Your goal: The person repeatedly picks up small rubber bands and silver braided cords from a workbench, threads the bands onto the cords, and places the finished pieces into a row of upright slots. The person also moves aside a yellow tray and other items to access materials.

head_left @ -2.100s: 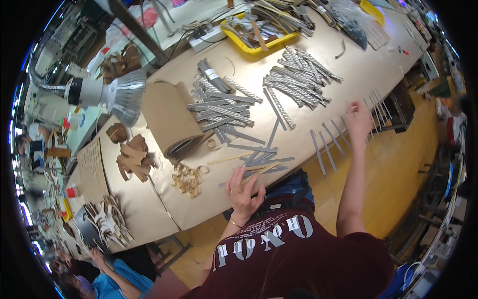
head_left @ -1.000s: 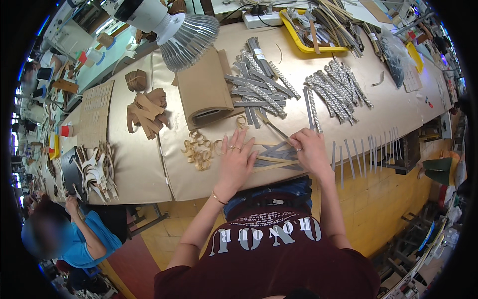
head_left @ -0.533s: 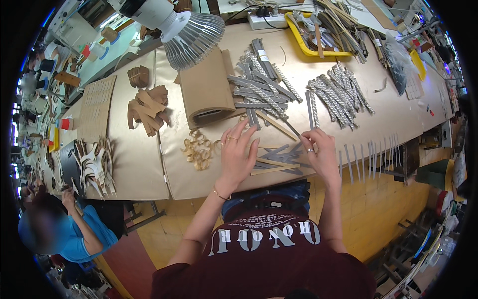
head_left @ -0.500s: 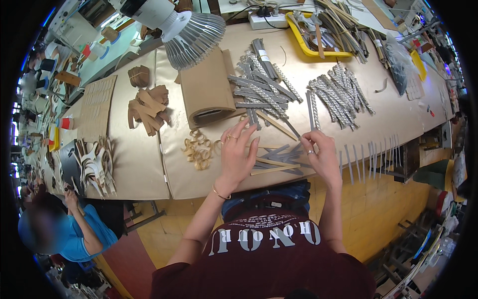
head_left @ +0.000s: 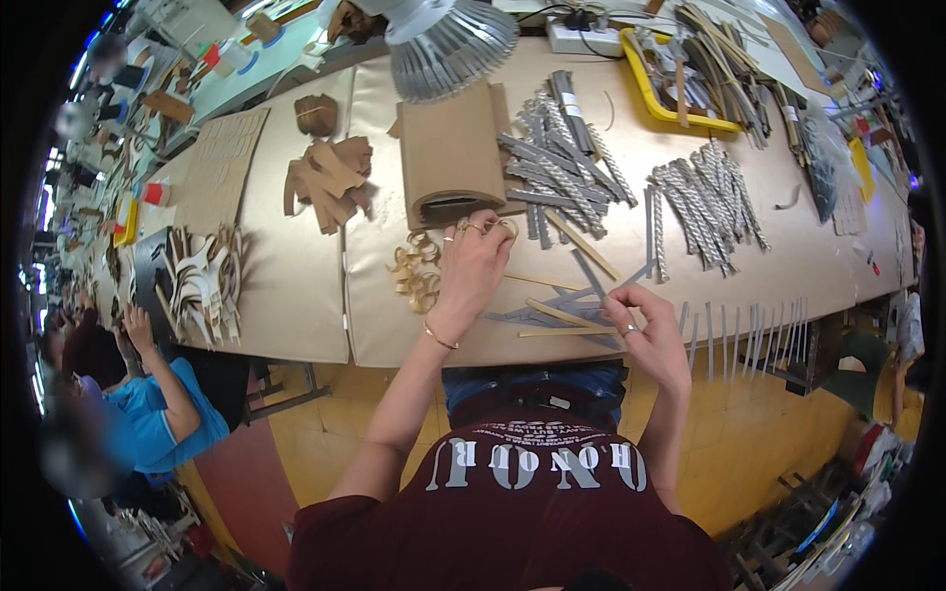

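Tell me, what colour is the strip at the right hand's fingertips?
Grey: the strip at the right hand shows best in the head view.

The maroon T-shirt point(head_left: 522, 527) has short sleeves point(head_left: 702, 544) and large stencil-like white and grey lettering point(head_left: 574, 457) across its front, smaller pale print point(head_left: 537, 433) nearer its hem. Blue trousers point(head_left: 603, 384) show past the T-shirt's hem. Beyond its left sleeve, a thin gold-toned bracelet point(head_left: 442, 341) and the left hand's point(head_left: 475, 264) rings point(head_left: 475, 228); beyond its right, a silvery ring point(head_left: 631, 329).
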The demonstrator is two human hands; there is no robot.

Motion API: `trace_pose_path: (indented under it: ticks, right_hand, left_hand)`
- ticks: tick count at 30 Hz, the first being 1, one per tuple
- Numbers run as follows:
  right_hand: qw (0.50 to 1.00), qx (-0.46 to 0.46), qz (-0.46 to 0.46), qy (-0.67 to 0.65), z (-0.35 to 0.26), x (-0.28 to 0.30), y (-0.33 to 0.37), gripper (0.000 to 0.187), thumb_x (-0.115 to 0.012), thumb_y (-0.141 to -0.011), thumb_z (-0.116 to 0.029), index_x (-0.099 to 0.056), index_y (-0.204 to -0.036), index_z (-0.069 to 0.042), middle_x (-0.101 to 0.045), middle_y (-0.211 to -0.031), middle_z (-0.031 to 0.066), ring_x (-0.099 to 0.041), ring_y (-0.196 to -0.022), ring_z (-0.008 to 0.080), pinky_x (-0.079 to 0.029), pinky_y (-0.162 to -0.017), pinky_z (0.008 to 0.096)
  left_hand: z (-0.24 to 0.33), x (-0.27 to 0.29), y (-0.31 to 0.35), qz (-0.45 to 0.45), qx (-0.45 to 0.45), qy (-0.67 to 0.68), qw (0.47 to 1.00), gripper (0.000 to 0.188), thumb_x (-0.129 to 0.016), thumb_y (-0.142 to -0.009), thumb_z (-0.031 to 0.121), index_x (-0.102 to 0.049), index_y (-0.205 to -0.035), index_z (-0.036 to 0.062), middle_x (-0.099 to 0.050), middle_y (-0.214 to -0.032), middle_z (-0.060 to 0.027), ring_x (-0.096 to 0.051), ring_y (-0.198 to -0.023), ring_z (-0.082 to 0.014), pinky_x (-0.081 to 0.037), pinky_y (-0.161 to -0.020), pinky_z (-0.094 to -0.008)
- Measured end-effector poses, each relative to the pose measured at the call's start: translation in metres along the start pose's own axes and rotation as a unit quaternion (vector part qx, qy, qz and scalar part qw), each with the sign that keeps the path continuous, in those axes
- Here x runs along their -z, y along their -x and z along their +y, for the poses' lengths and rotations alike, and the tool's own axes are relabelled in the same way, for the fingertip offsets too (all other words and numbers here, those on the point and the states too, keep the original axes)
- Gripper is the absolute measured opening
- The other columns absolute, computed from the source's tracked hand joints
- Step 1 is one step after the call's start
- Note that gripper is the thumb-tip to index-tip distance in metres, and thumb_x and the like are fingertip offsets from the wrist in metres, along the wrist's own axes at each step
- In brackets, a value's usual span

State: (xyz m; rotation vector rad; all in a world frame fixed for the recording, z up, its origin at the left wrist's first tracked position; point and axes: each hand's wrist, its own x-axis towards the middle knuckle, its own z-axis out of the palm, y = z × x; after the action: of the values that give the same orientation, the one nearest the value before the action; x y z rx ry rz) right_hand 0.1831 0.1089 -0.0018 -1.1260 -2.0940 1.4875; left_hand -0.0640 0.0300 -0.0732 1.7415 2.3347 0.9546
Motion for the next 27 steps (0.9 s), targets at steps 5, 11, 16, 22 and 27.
trace_pose_path:
  ticks: [5,11,16,22,27]
  right_hand:
    - [0.996,-0.040,-0.051,-0.067,-0.003,0.000,0.000,0.020,-0.060,-0.098,-0.015,-0.063,-0.091,0.003,-0.063,-0.080,0.0019,-0.054,-0.076,0.0097,-0.045,-0.071,0.0260]
    - [0.991,0.005,-0.113,-0.077,-0.011,-0.010,-0.011,0.017,-0.063,-0.096,-0.013,-0.064,-0.093,0.004,-0.064,-0.079,0.0059,-0.057,-0.077,0.0136,-0.047,-0.073,0.0289]
    - [0.982,-0.033,-0.127,-0.138,-0.015,-0.010,-0.007,0.015,-0.064,-0.095,-0.011,-0.064,-0.092,0.003,-0.063,-0.079,0.0061,-0.056,-0.077,0.0135,-0.047,-0.073,0.0292]
    - [0.994,0.010,-0.048,-0.101,-0.026,-0.014,-0.005,0.012,-0.066,-0.093,-0.010,-0.064,-0.093,0.002,-0.062,-0.084,0.0058,-0.056,-0.077,0.0145,-0.045,-0.072,0.0282]
    - [0.953,0.103,0.280,0.045,-0.050,-0.026,-0.003,0.013,-0.071,-0.088,-0.010,-0.065,-0.092,0.001,-0.062,-0.087,0.0082,-0.058,-0.078,0.0211,-0.047,-0.075,0.0317]
  left_hand:
    - [-0.017,0.034,0.029,0.122,0.082,-0.092,0.985,0.013,-0.074,-0.081,0.013,-0.068,-0.091,0.0073,-0.063,-0.104,-0.0073,-0.060,-0.097,-0.0272,-0.042,-0.087,-0.0397]
    - [-0.016,0.071,0.033,0.106,0.191,-0.027,0.976,0.015,-0.071,-0.085,0.012,-0.069,-0.098,0.0059,-0.065,-0.101,-0.0100,-0.062,-0.098,-0.0239,-0.044,-0.089,-0.0360]
    - [0.030,0.066,0.026,0.059,0.152,0.311,0.936,0.018,-0.069,-0.089,0.010,-0.072,-0.106,0.0047,-0.069,-0.104,-0.0077,-0.063,-0.086,-0.0158,-0.048,-0.078,-0.0298]
    - [0.083,0.044,0.017,0.048,0.125,0.461,0.877,0.024,-0.071,-0.085,0.002,-0.072,-0.109,0.0036,-0.072,-0.100,-0.0067,-0.066,-0.085,-0.0128,-0.048,-0.075,-0.0275]
    - [0.086,0.052,0.011,0.190,-0.142,0.201,0.950,0.035,-0.076,-0.074,0.000,-0.073,-0.108,0.0086,-0.073,-0.102,-0.0028,-0.067,-0.082,-0.0130,-0.044,-0.076,-0.0269]
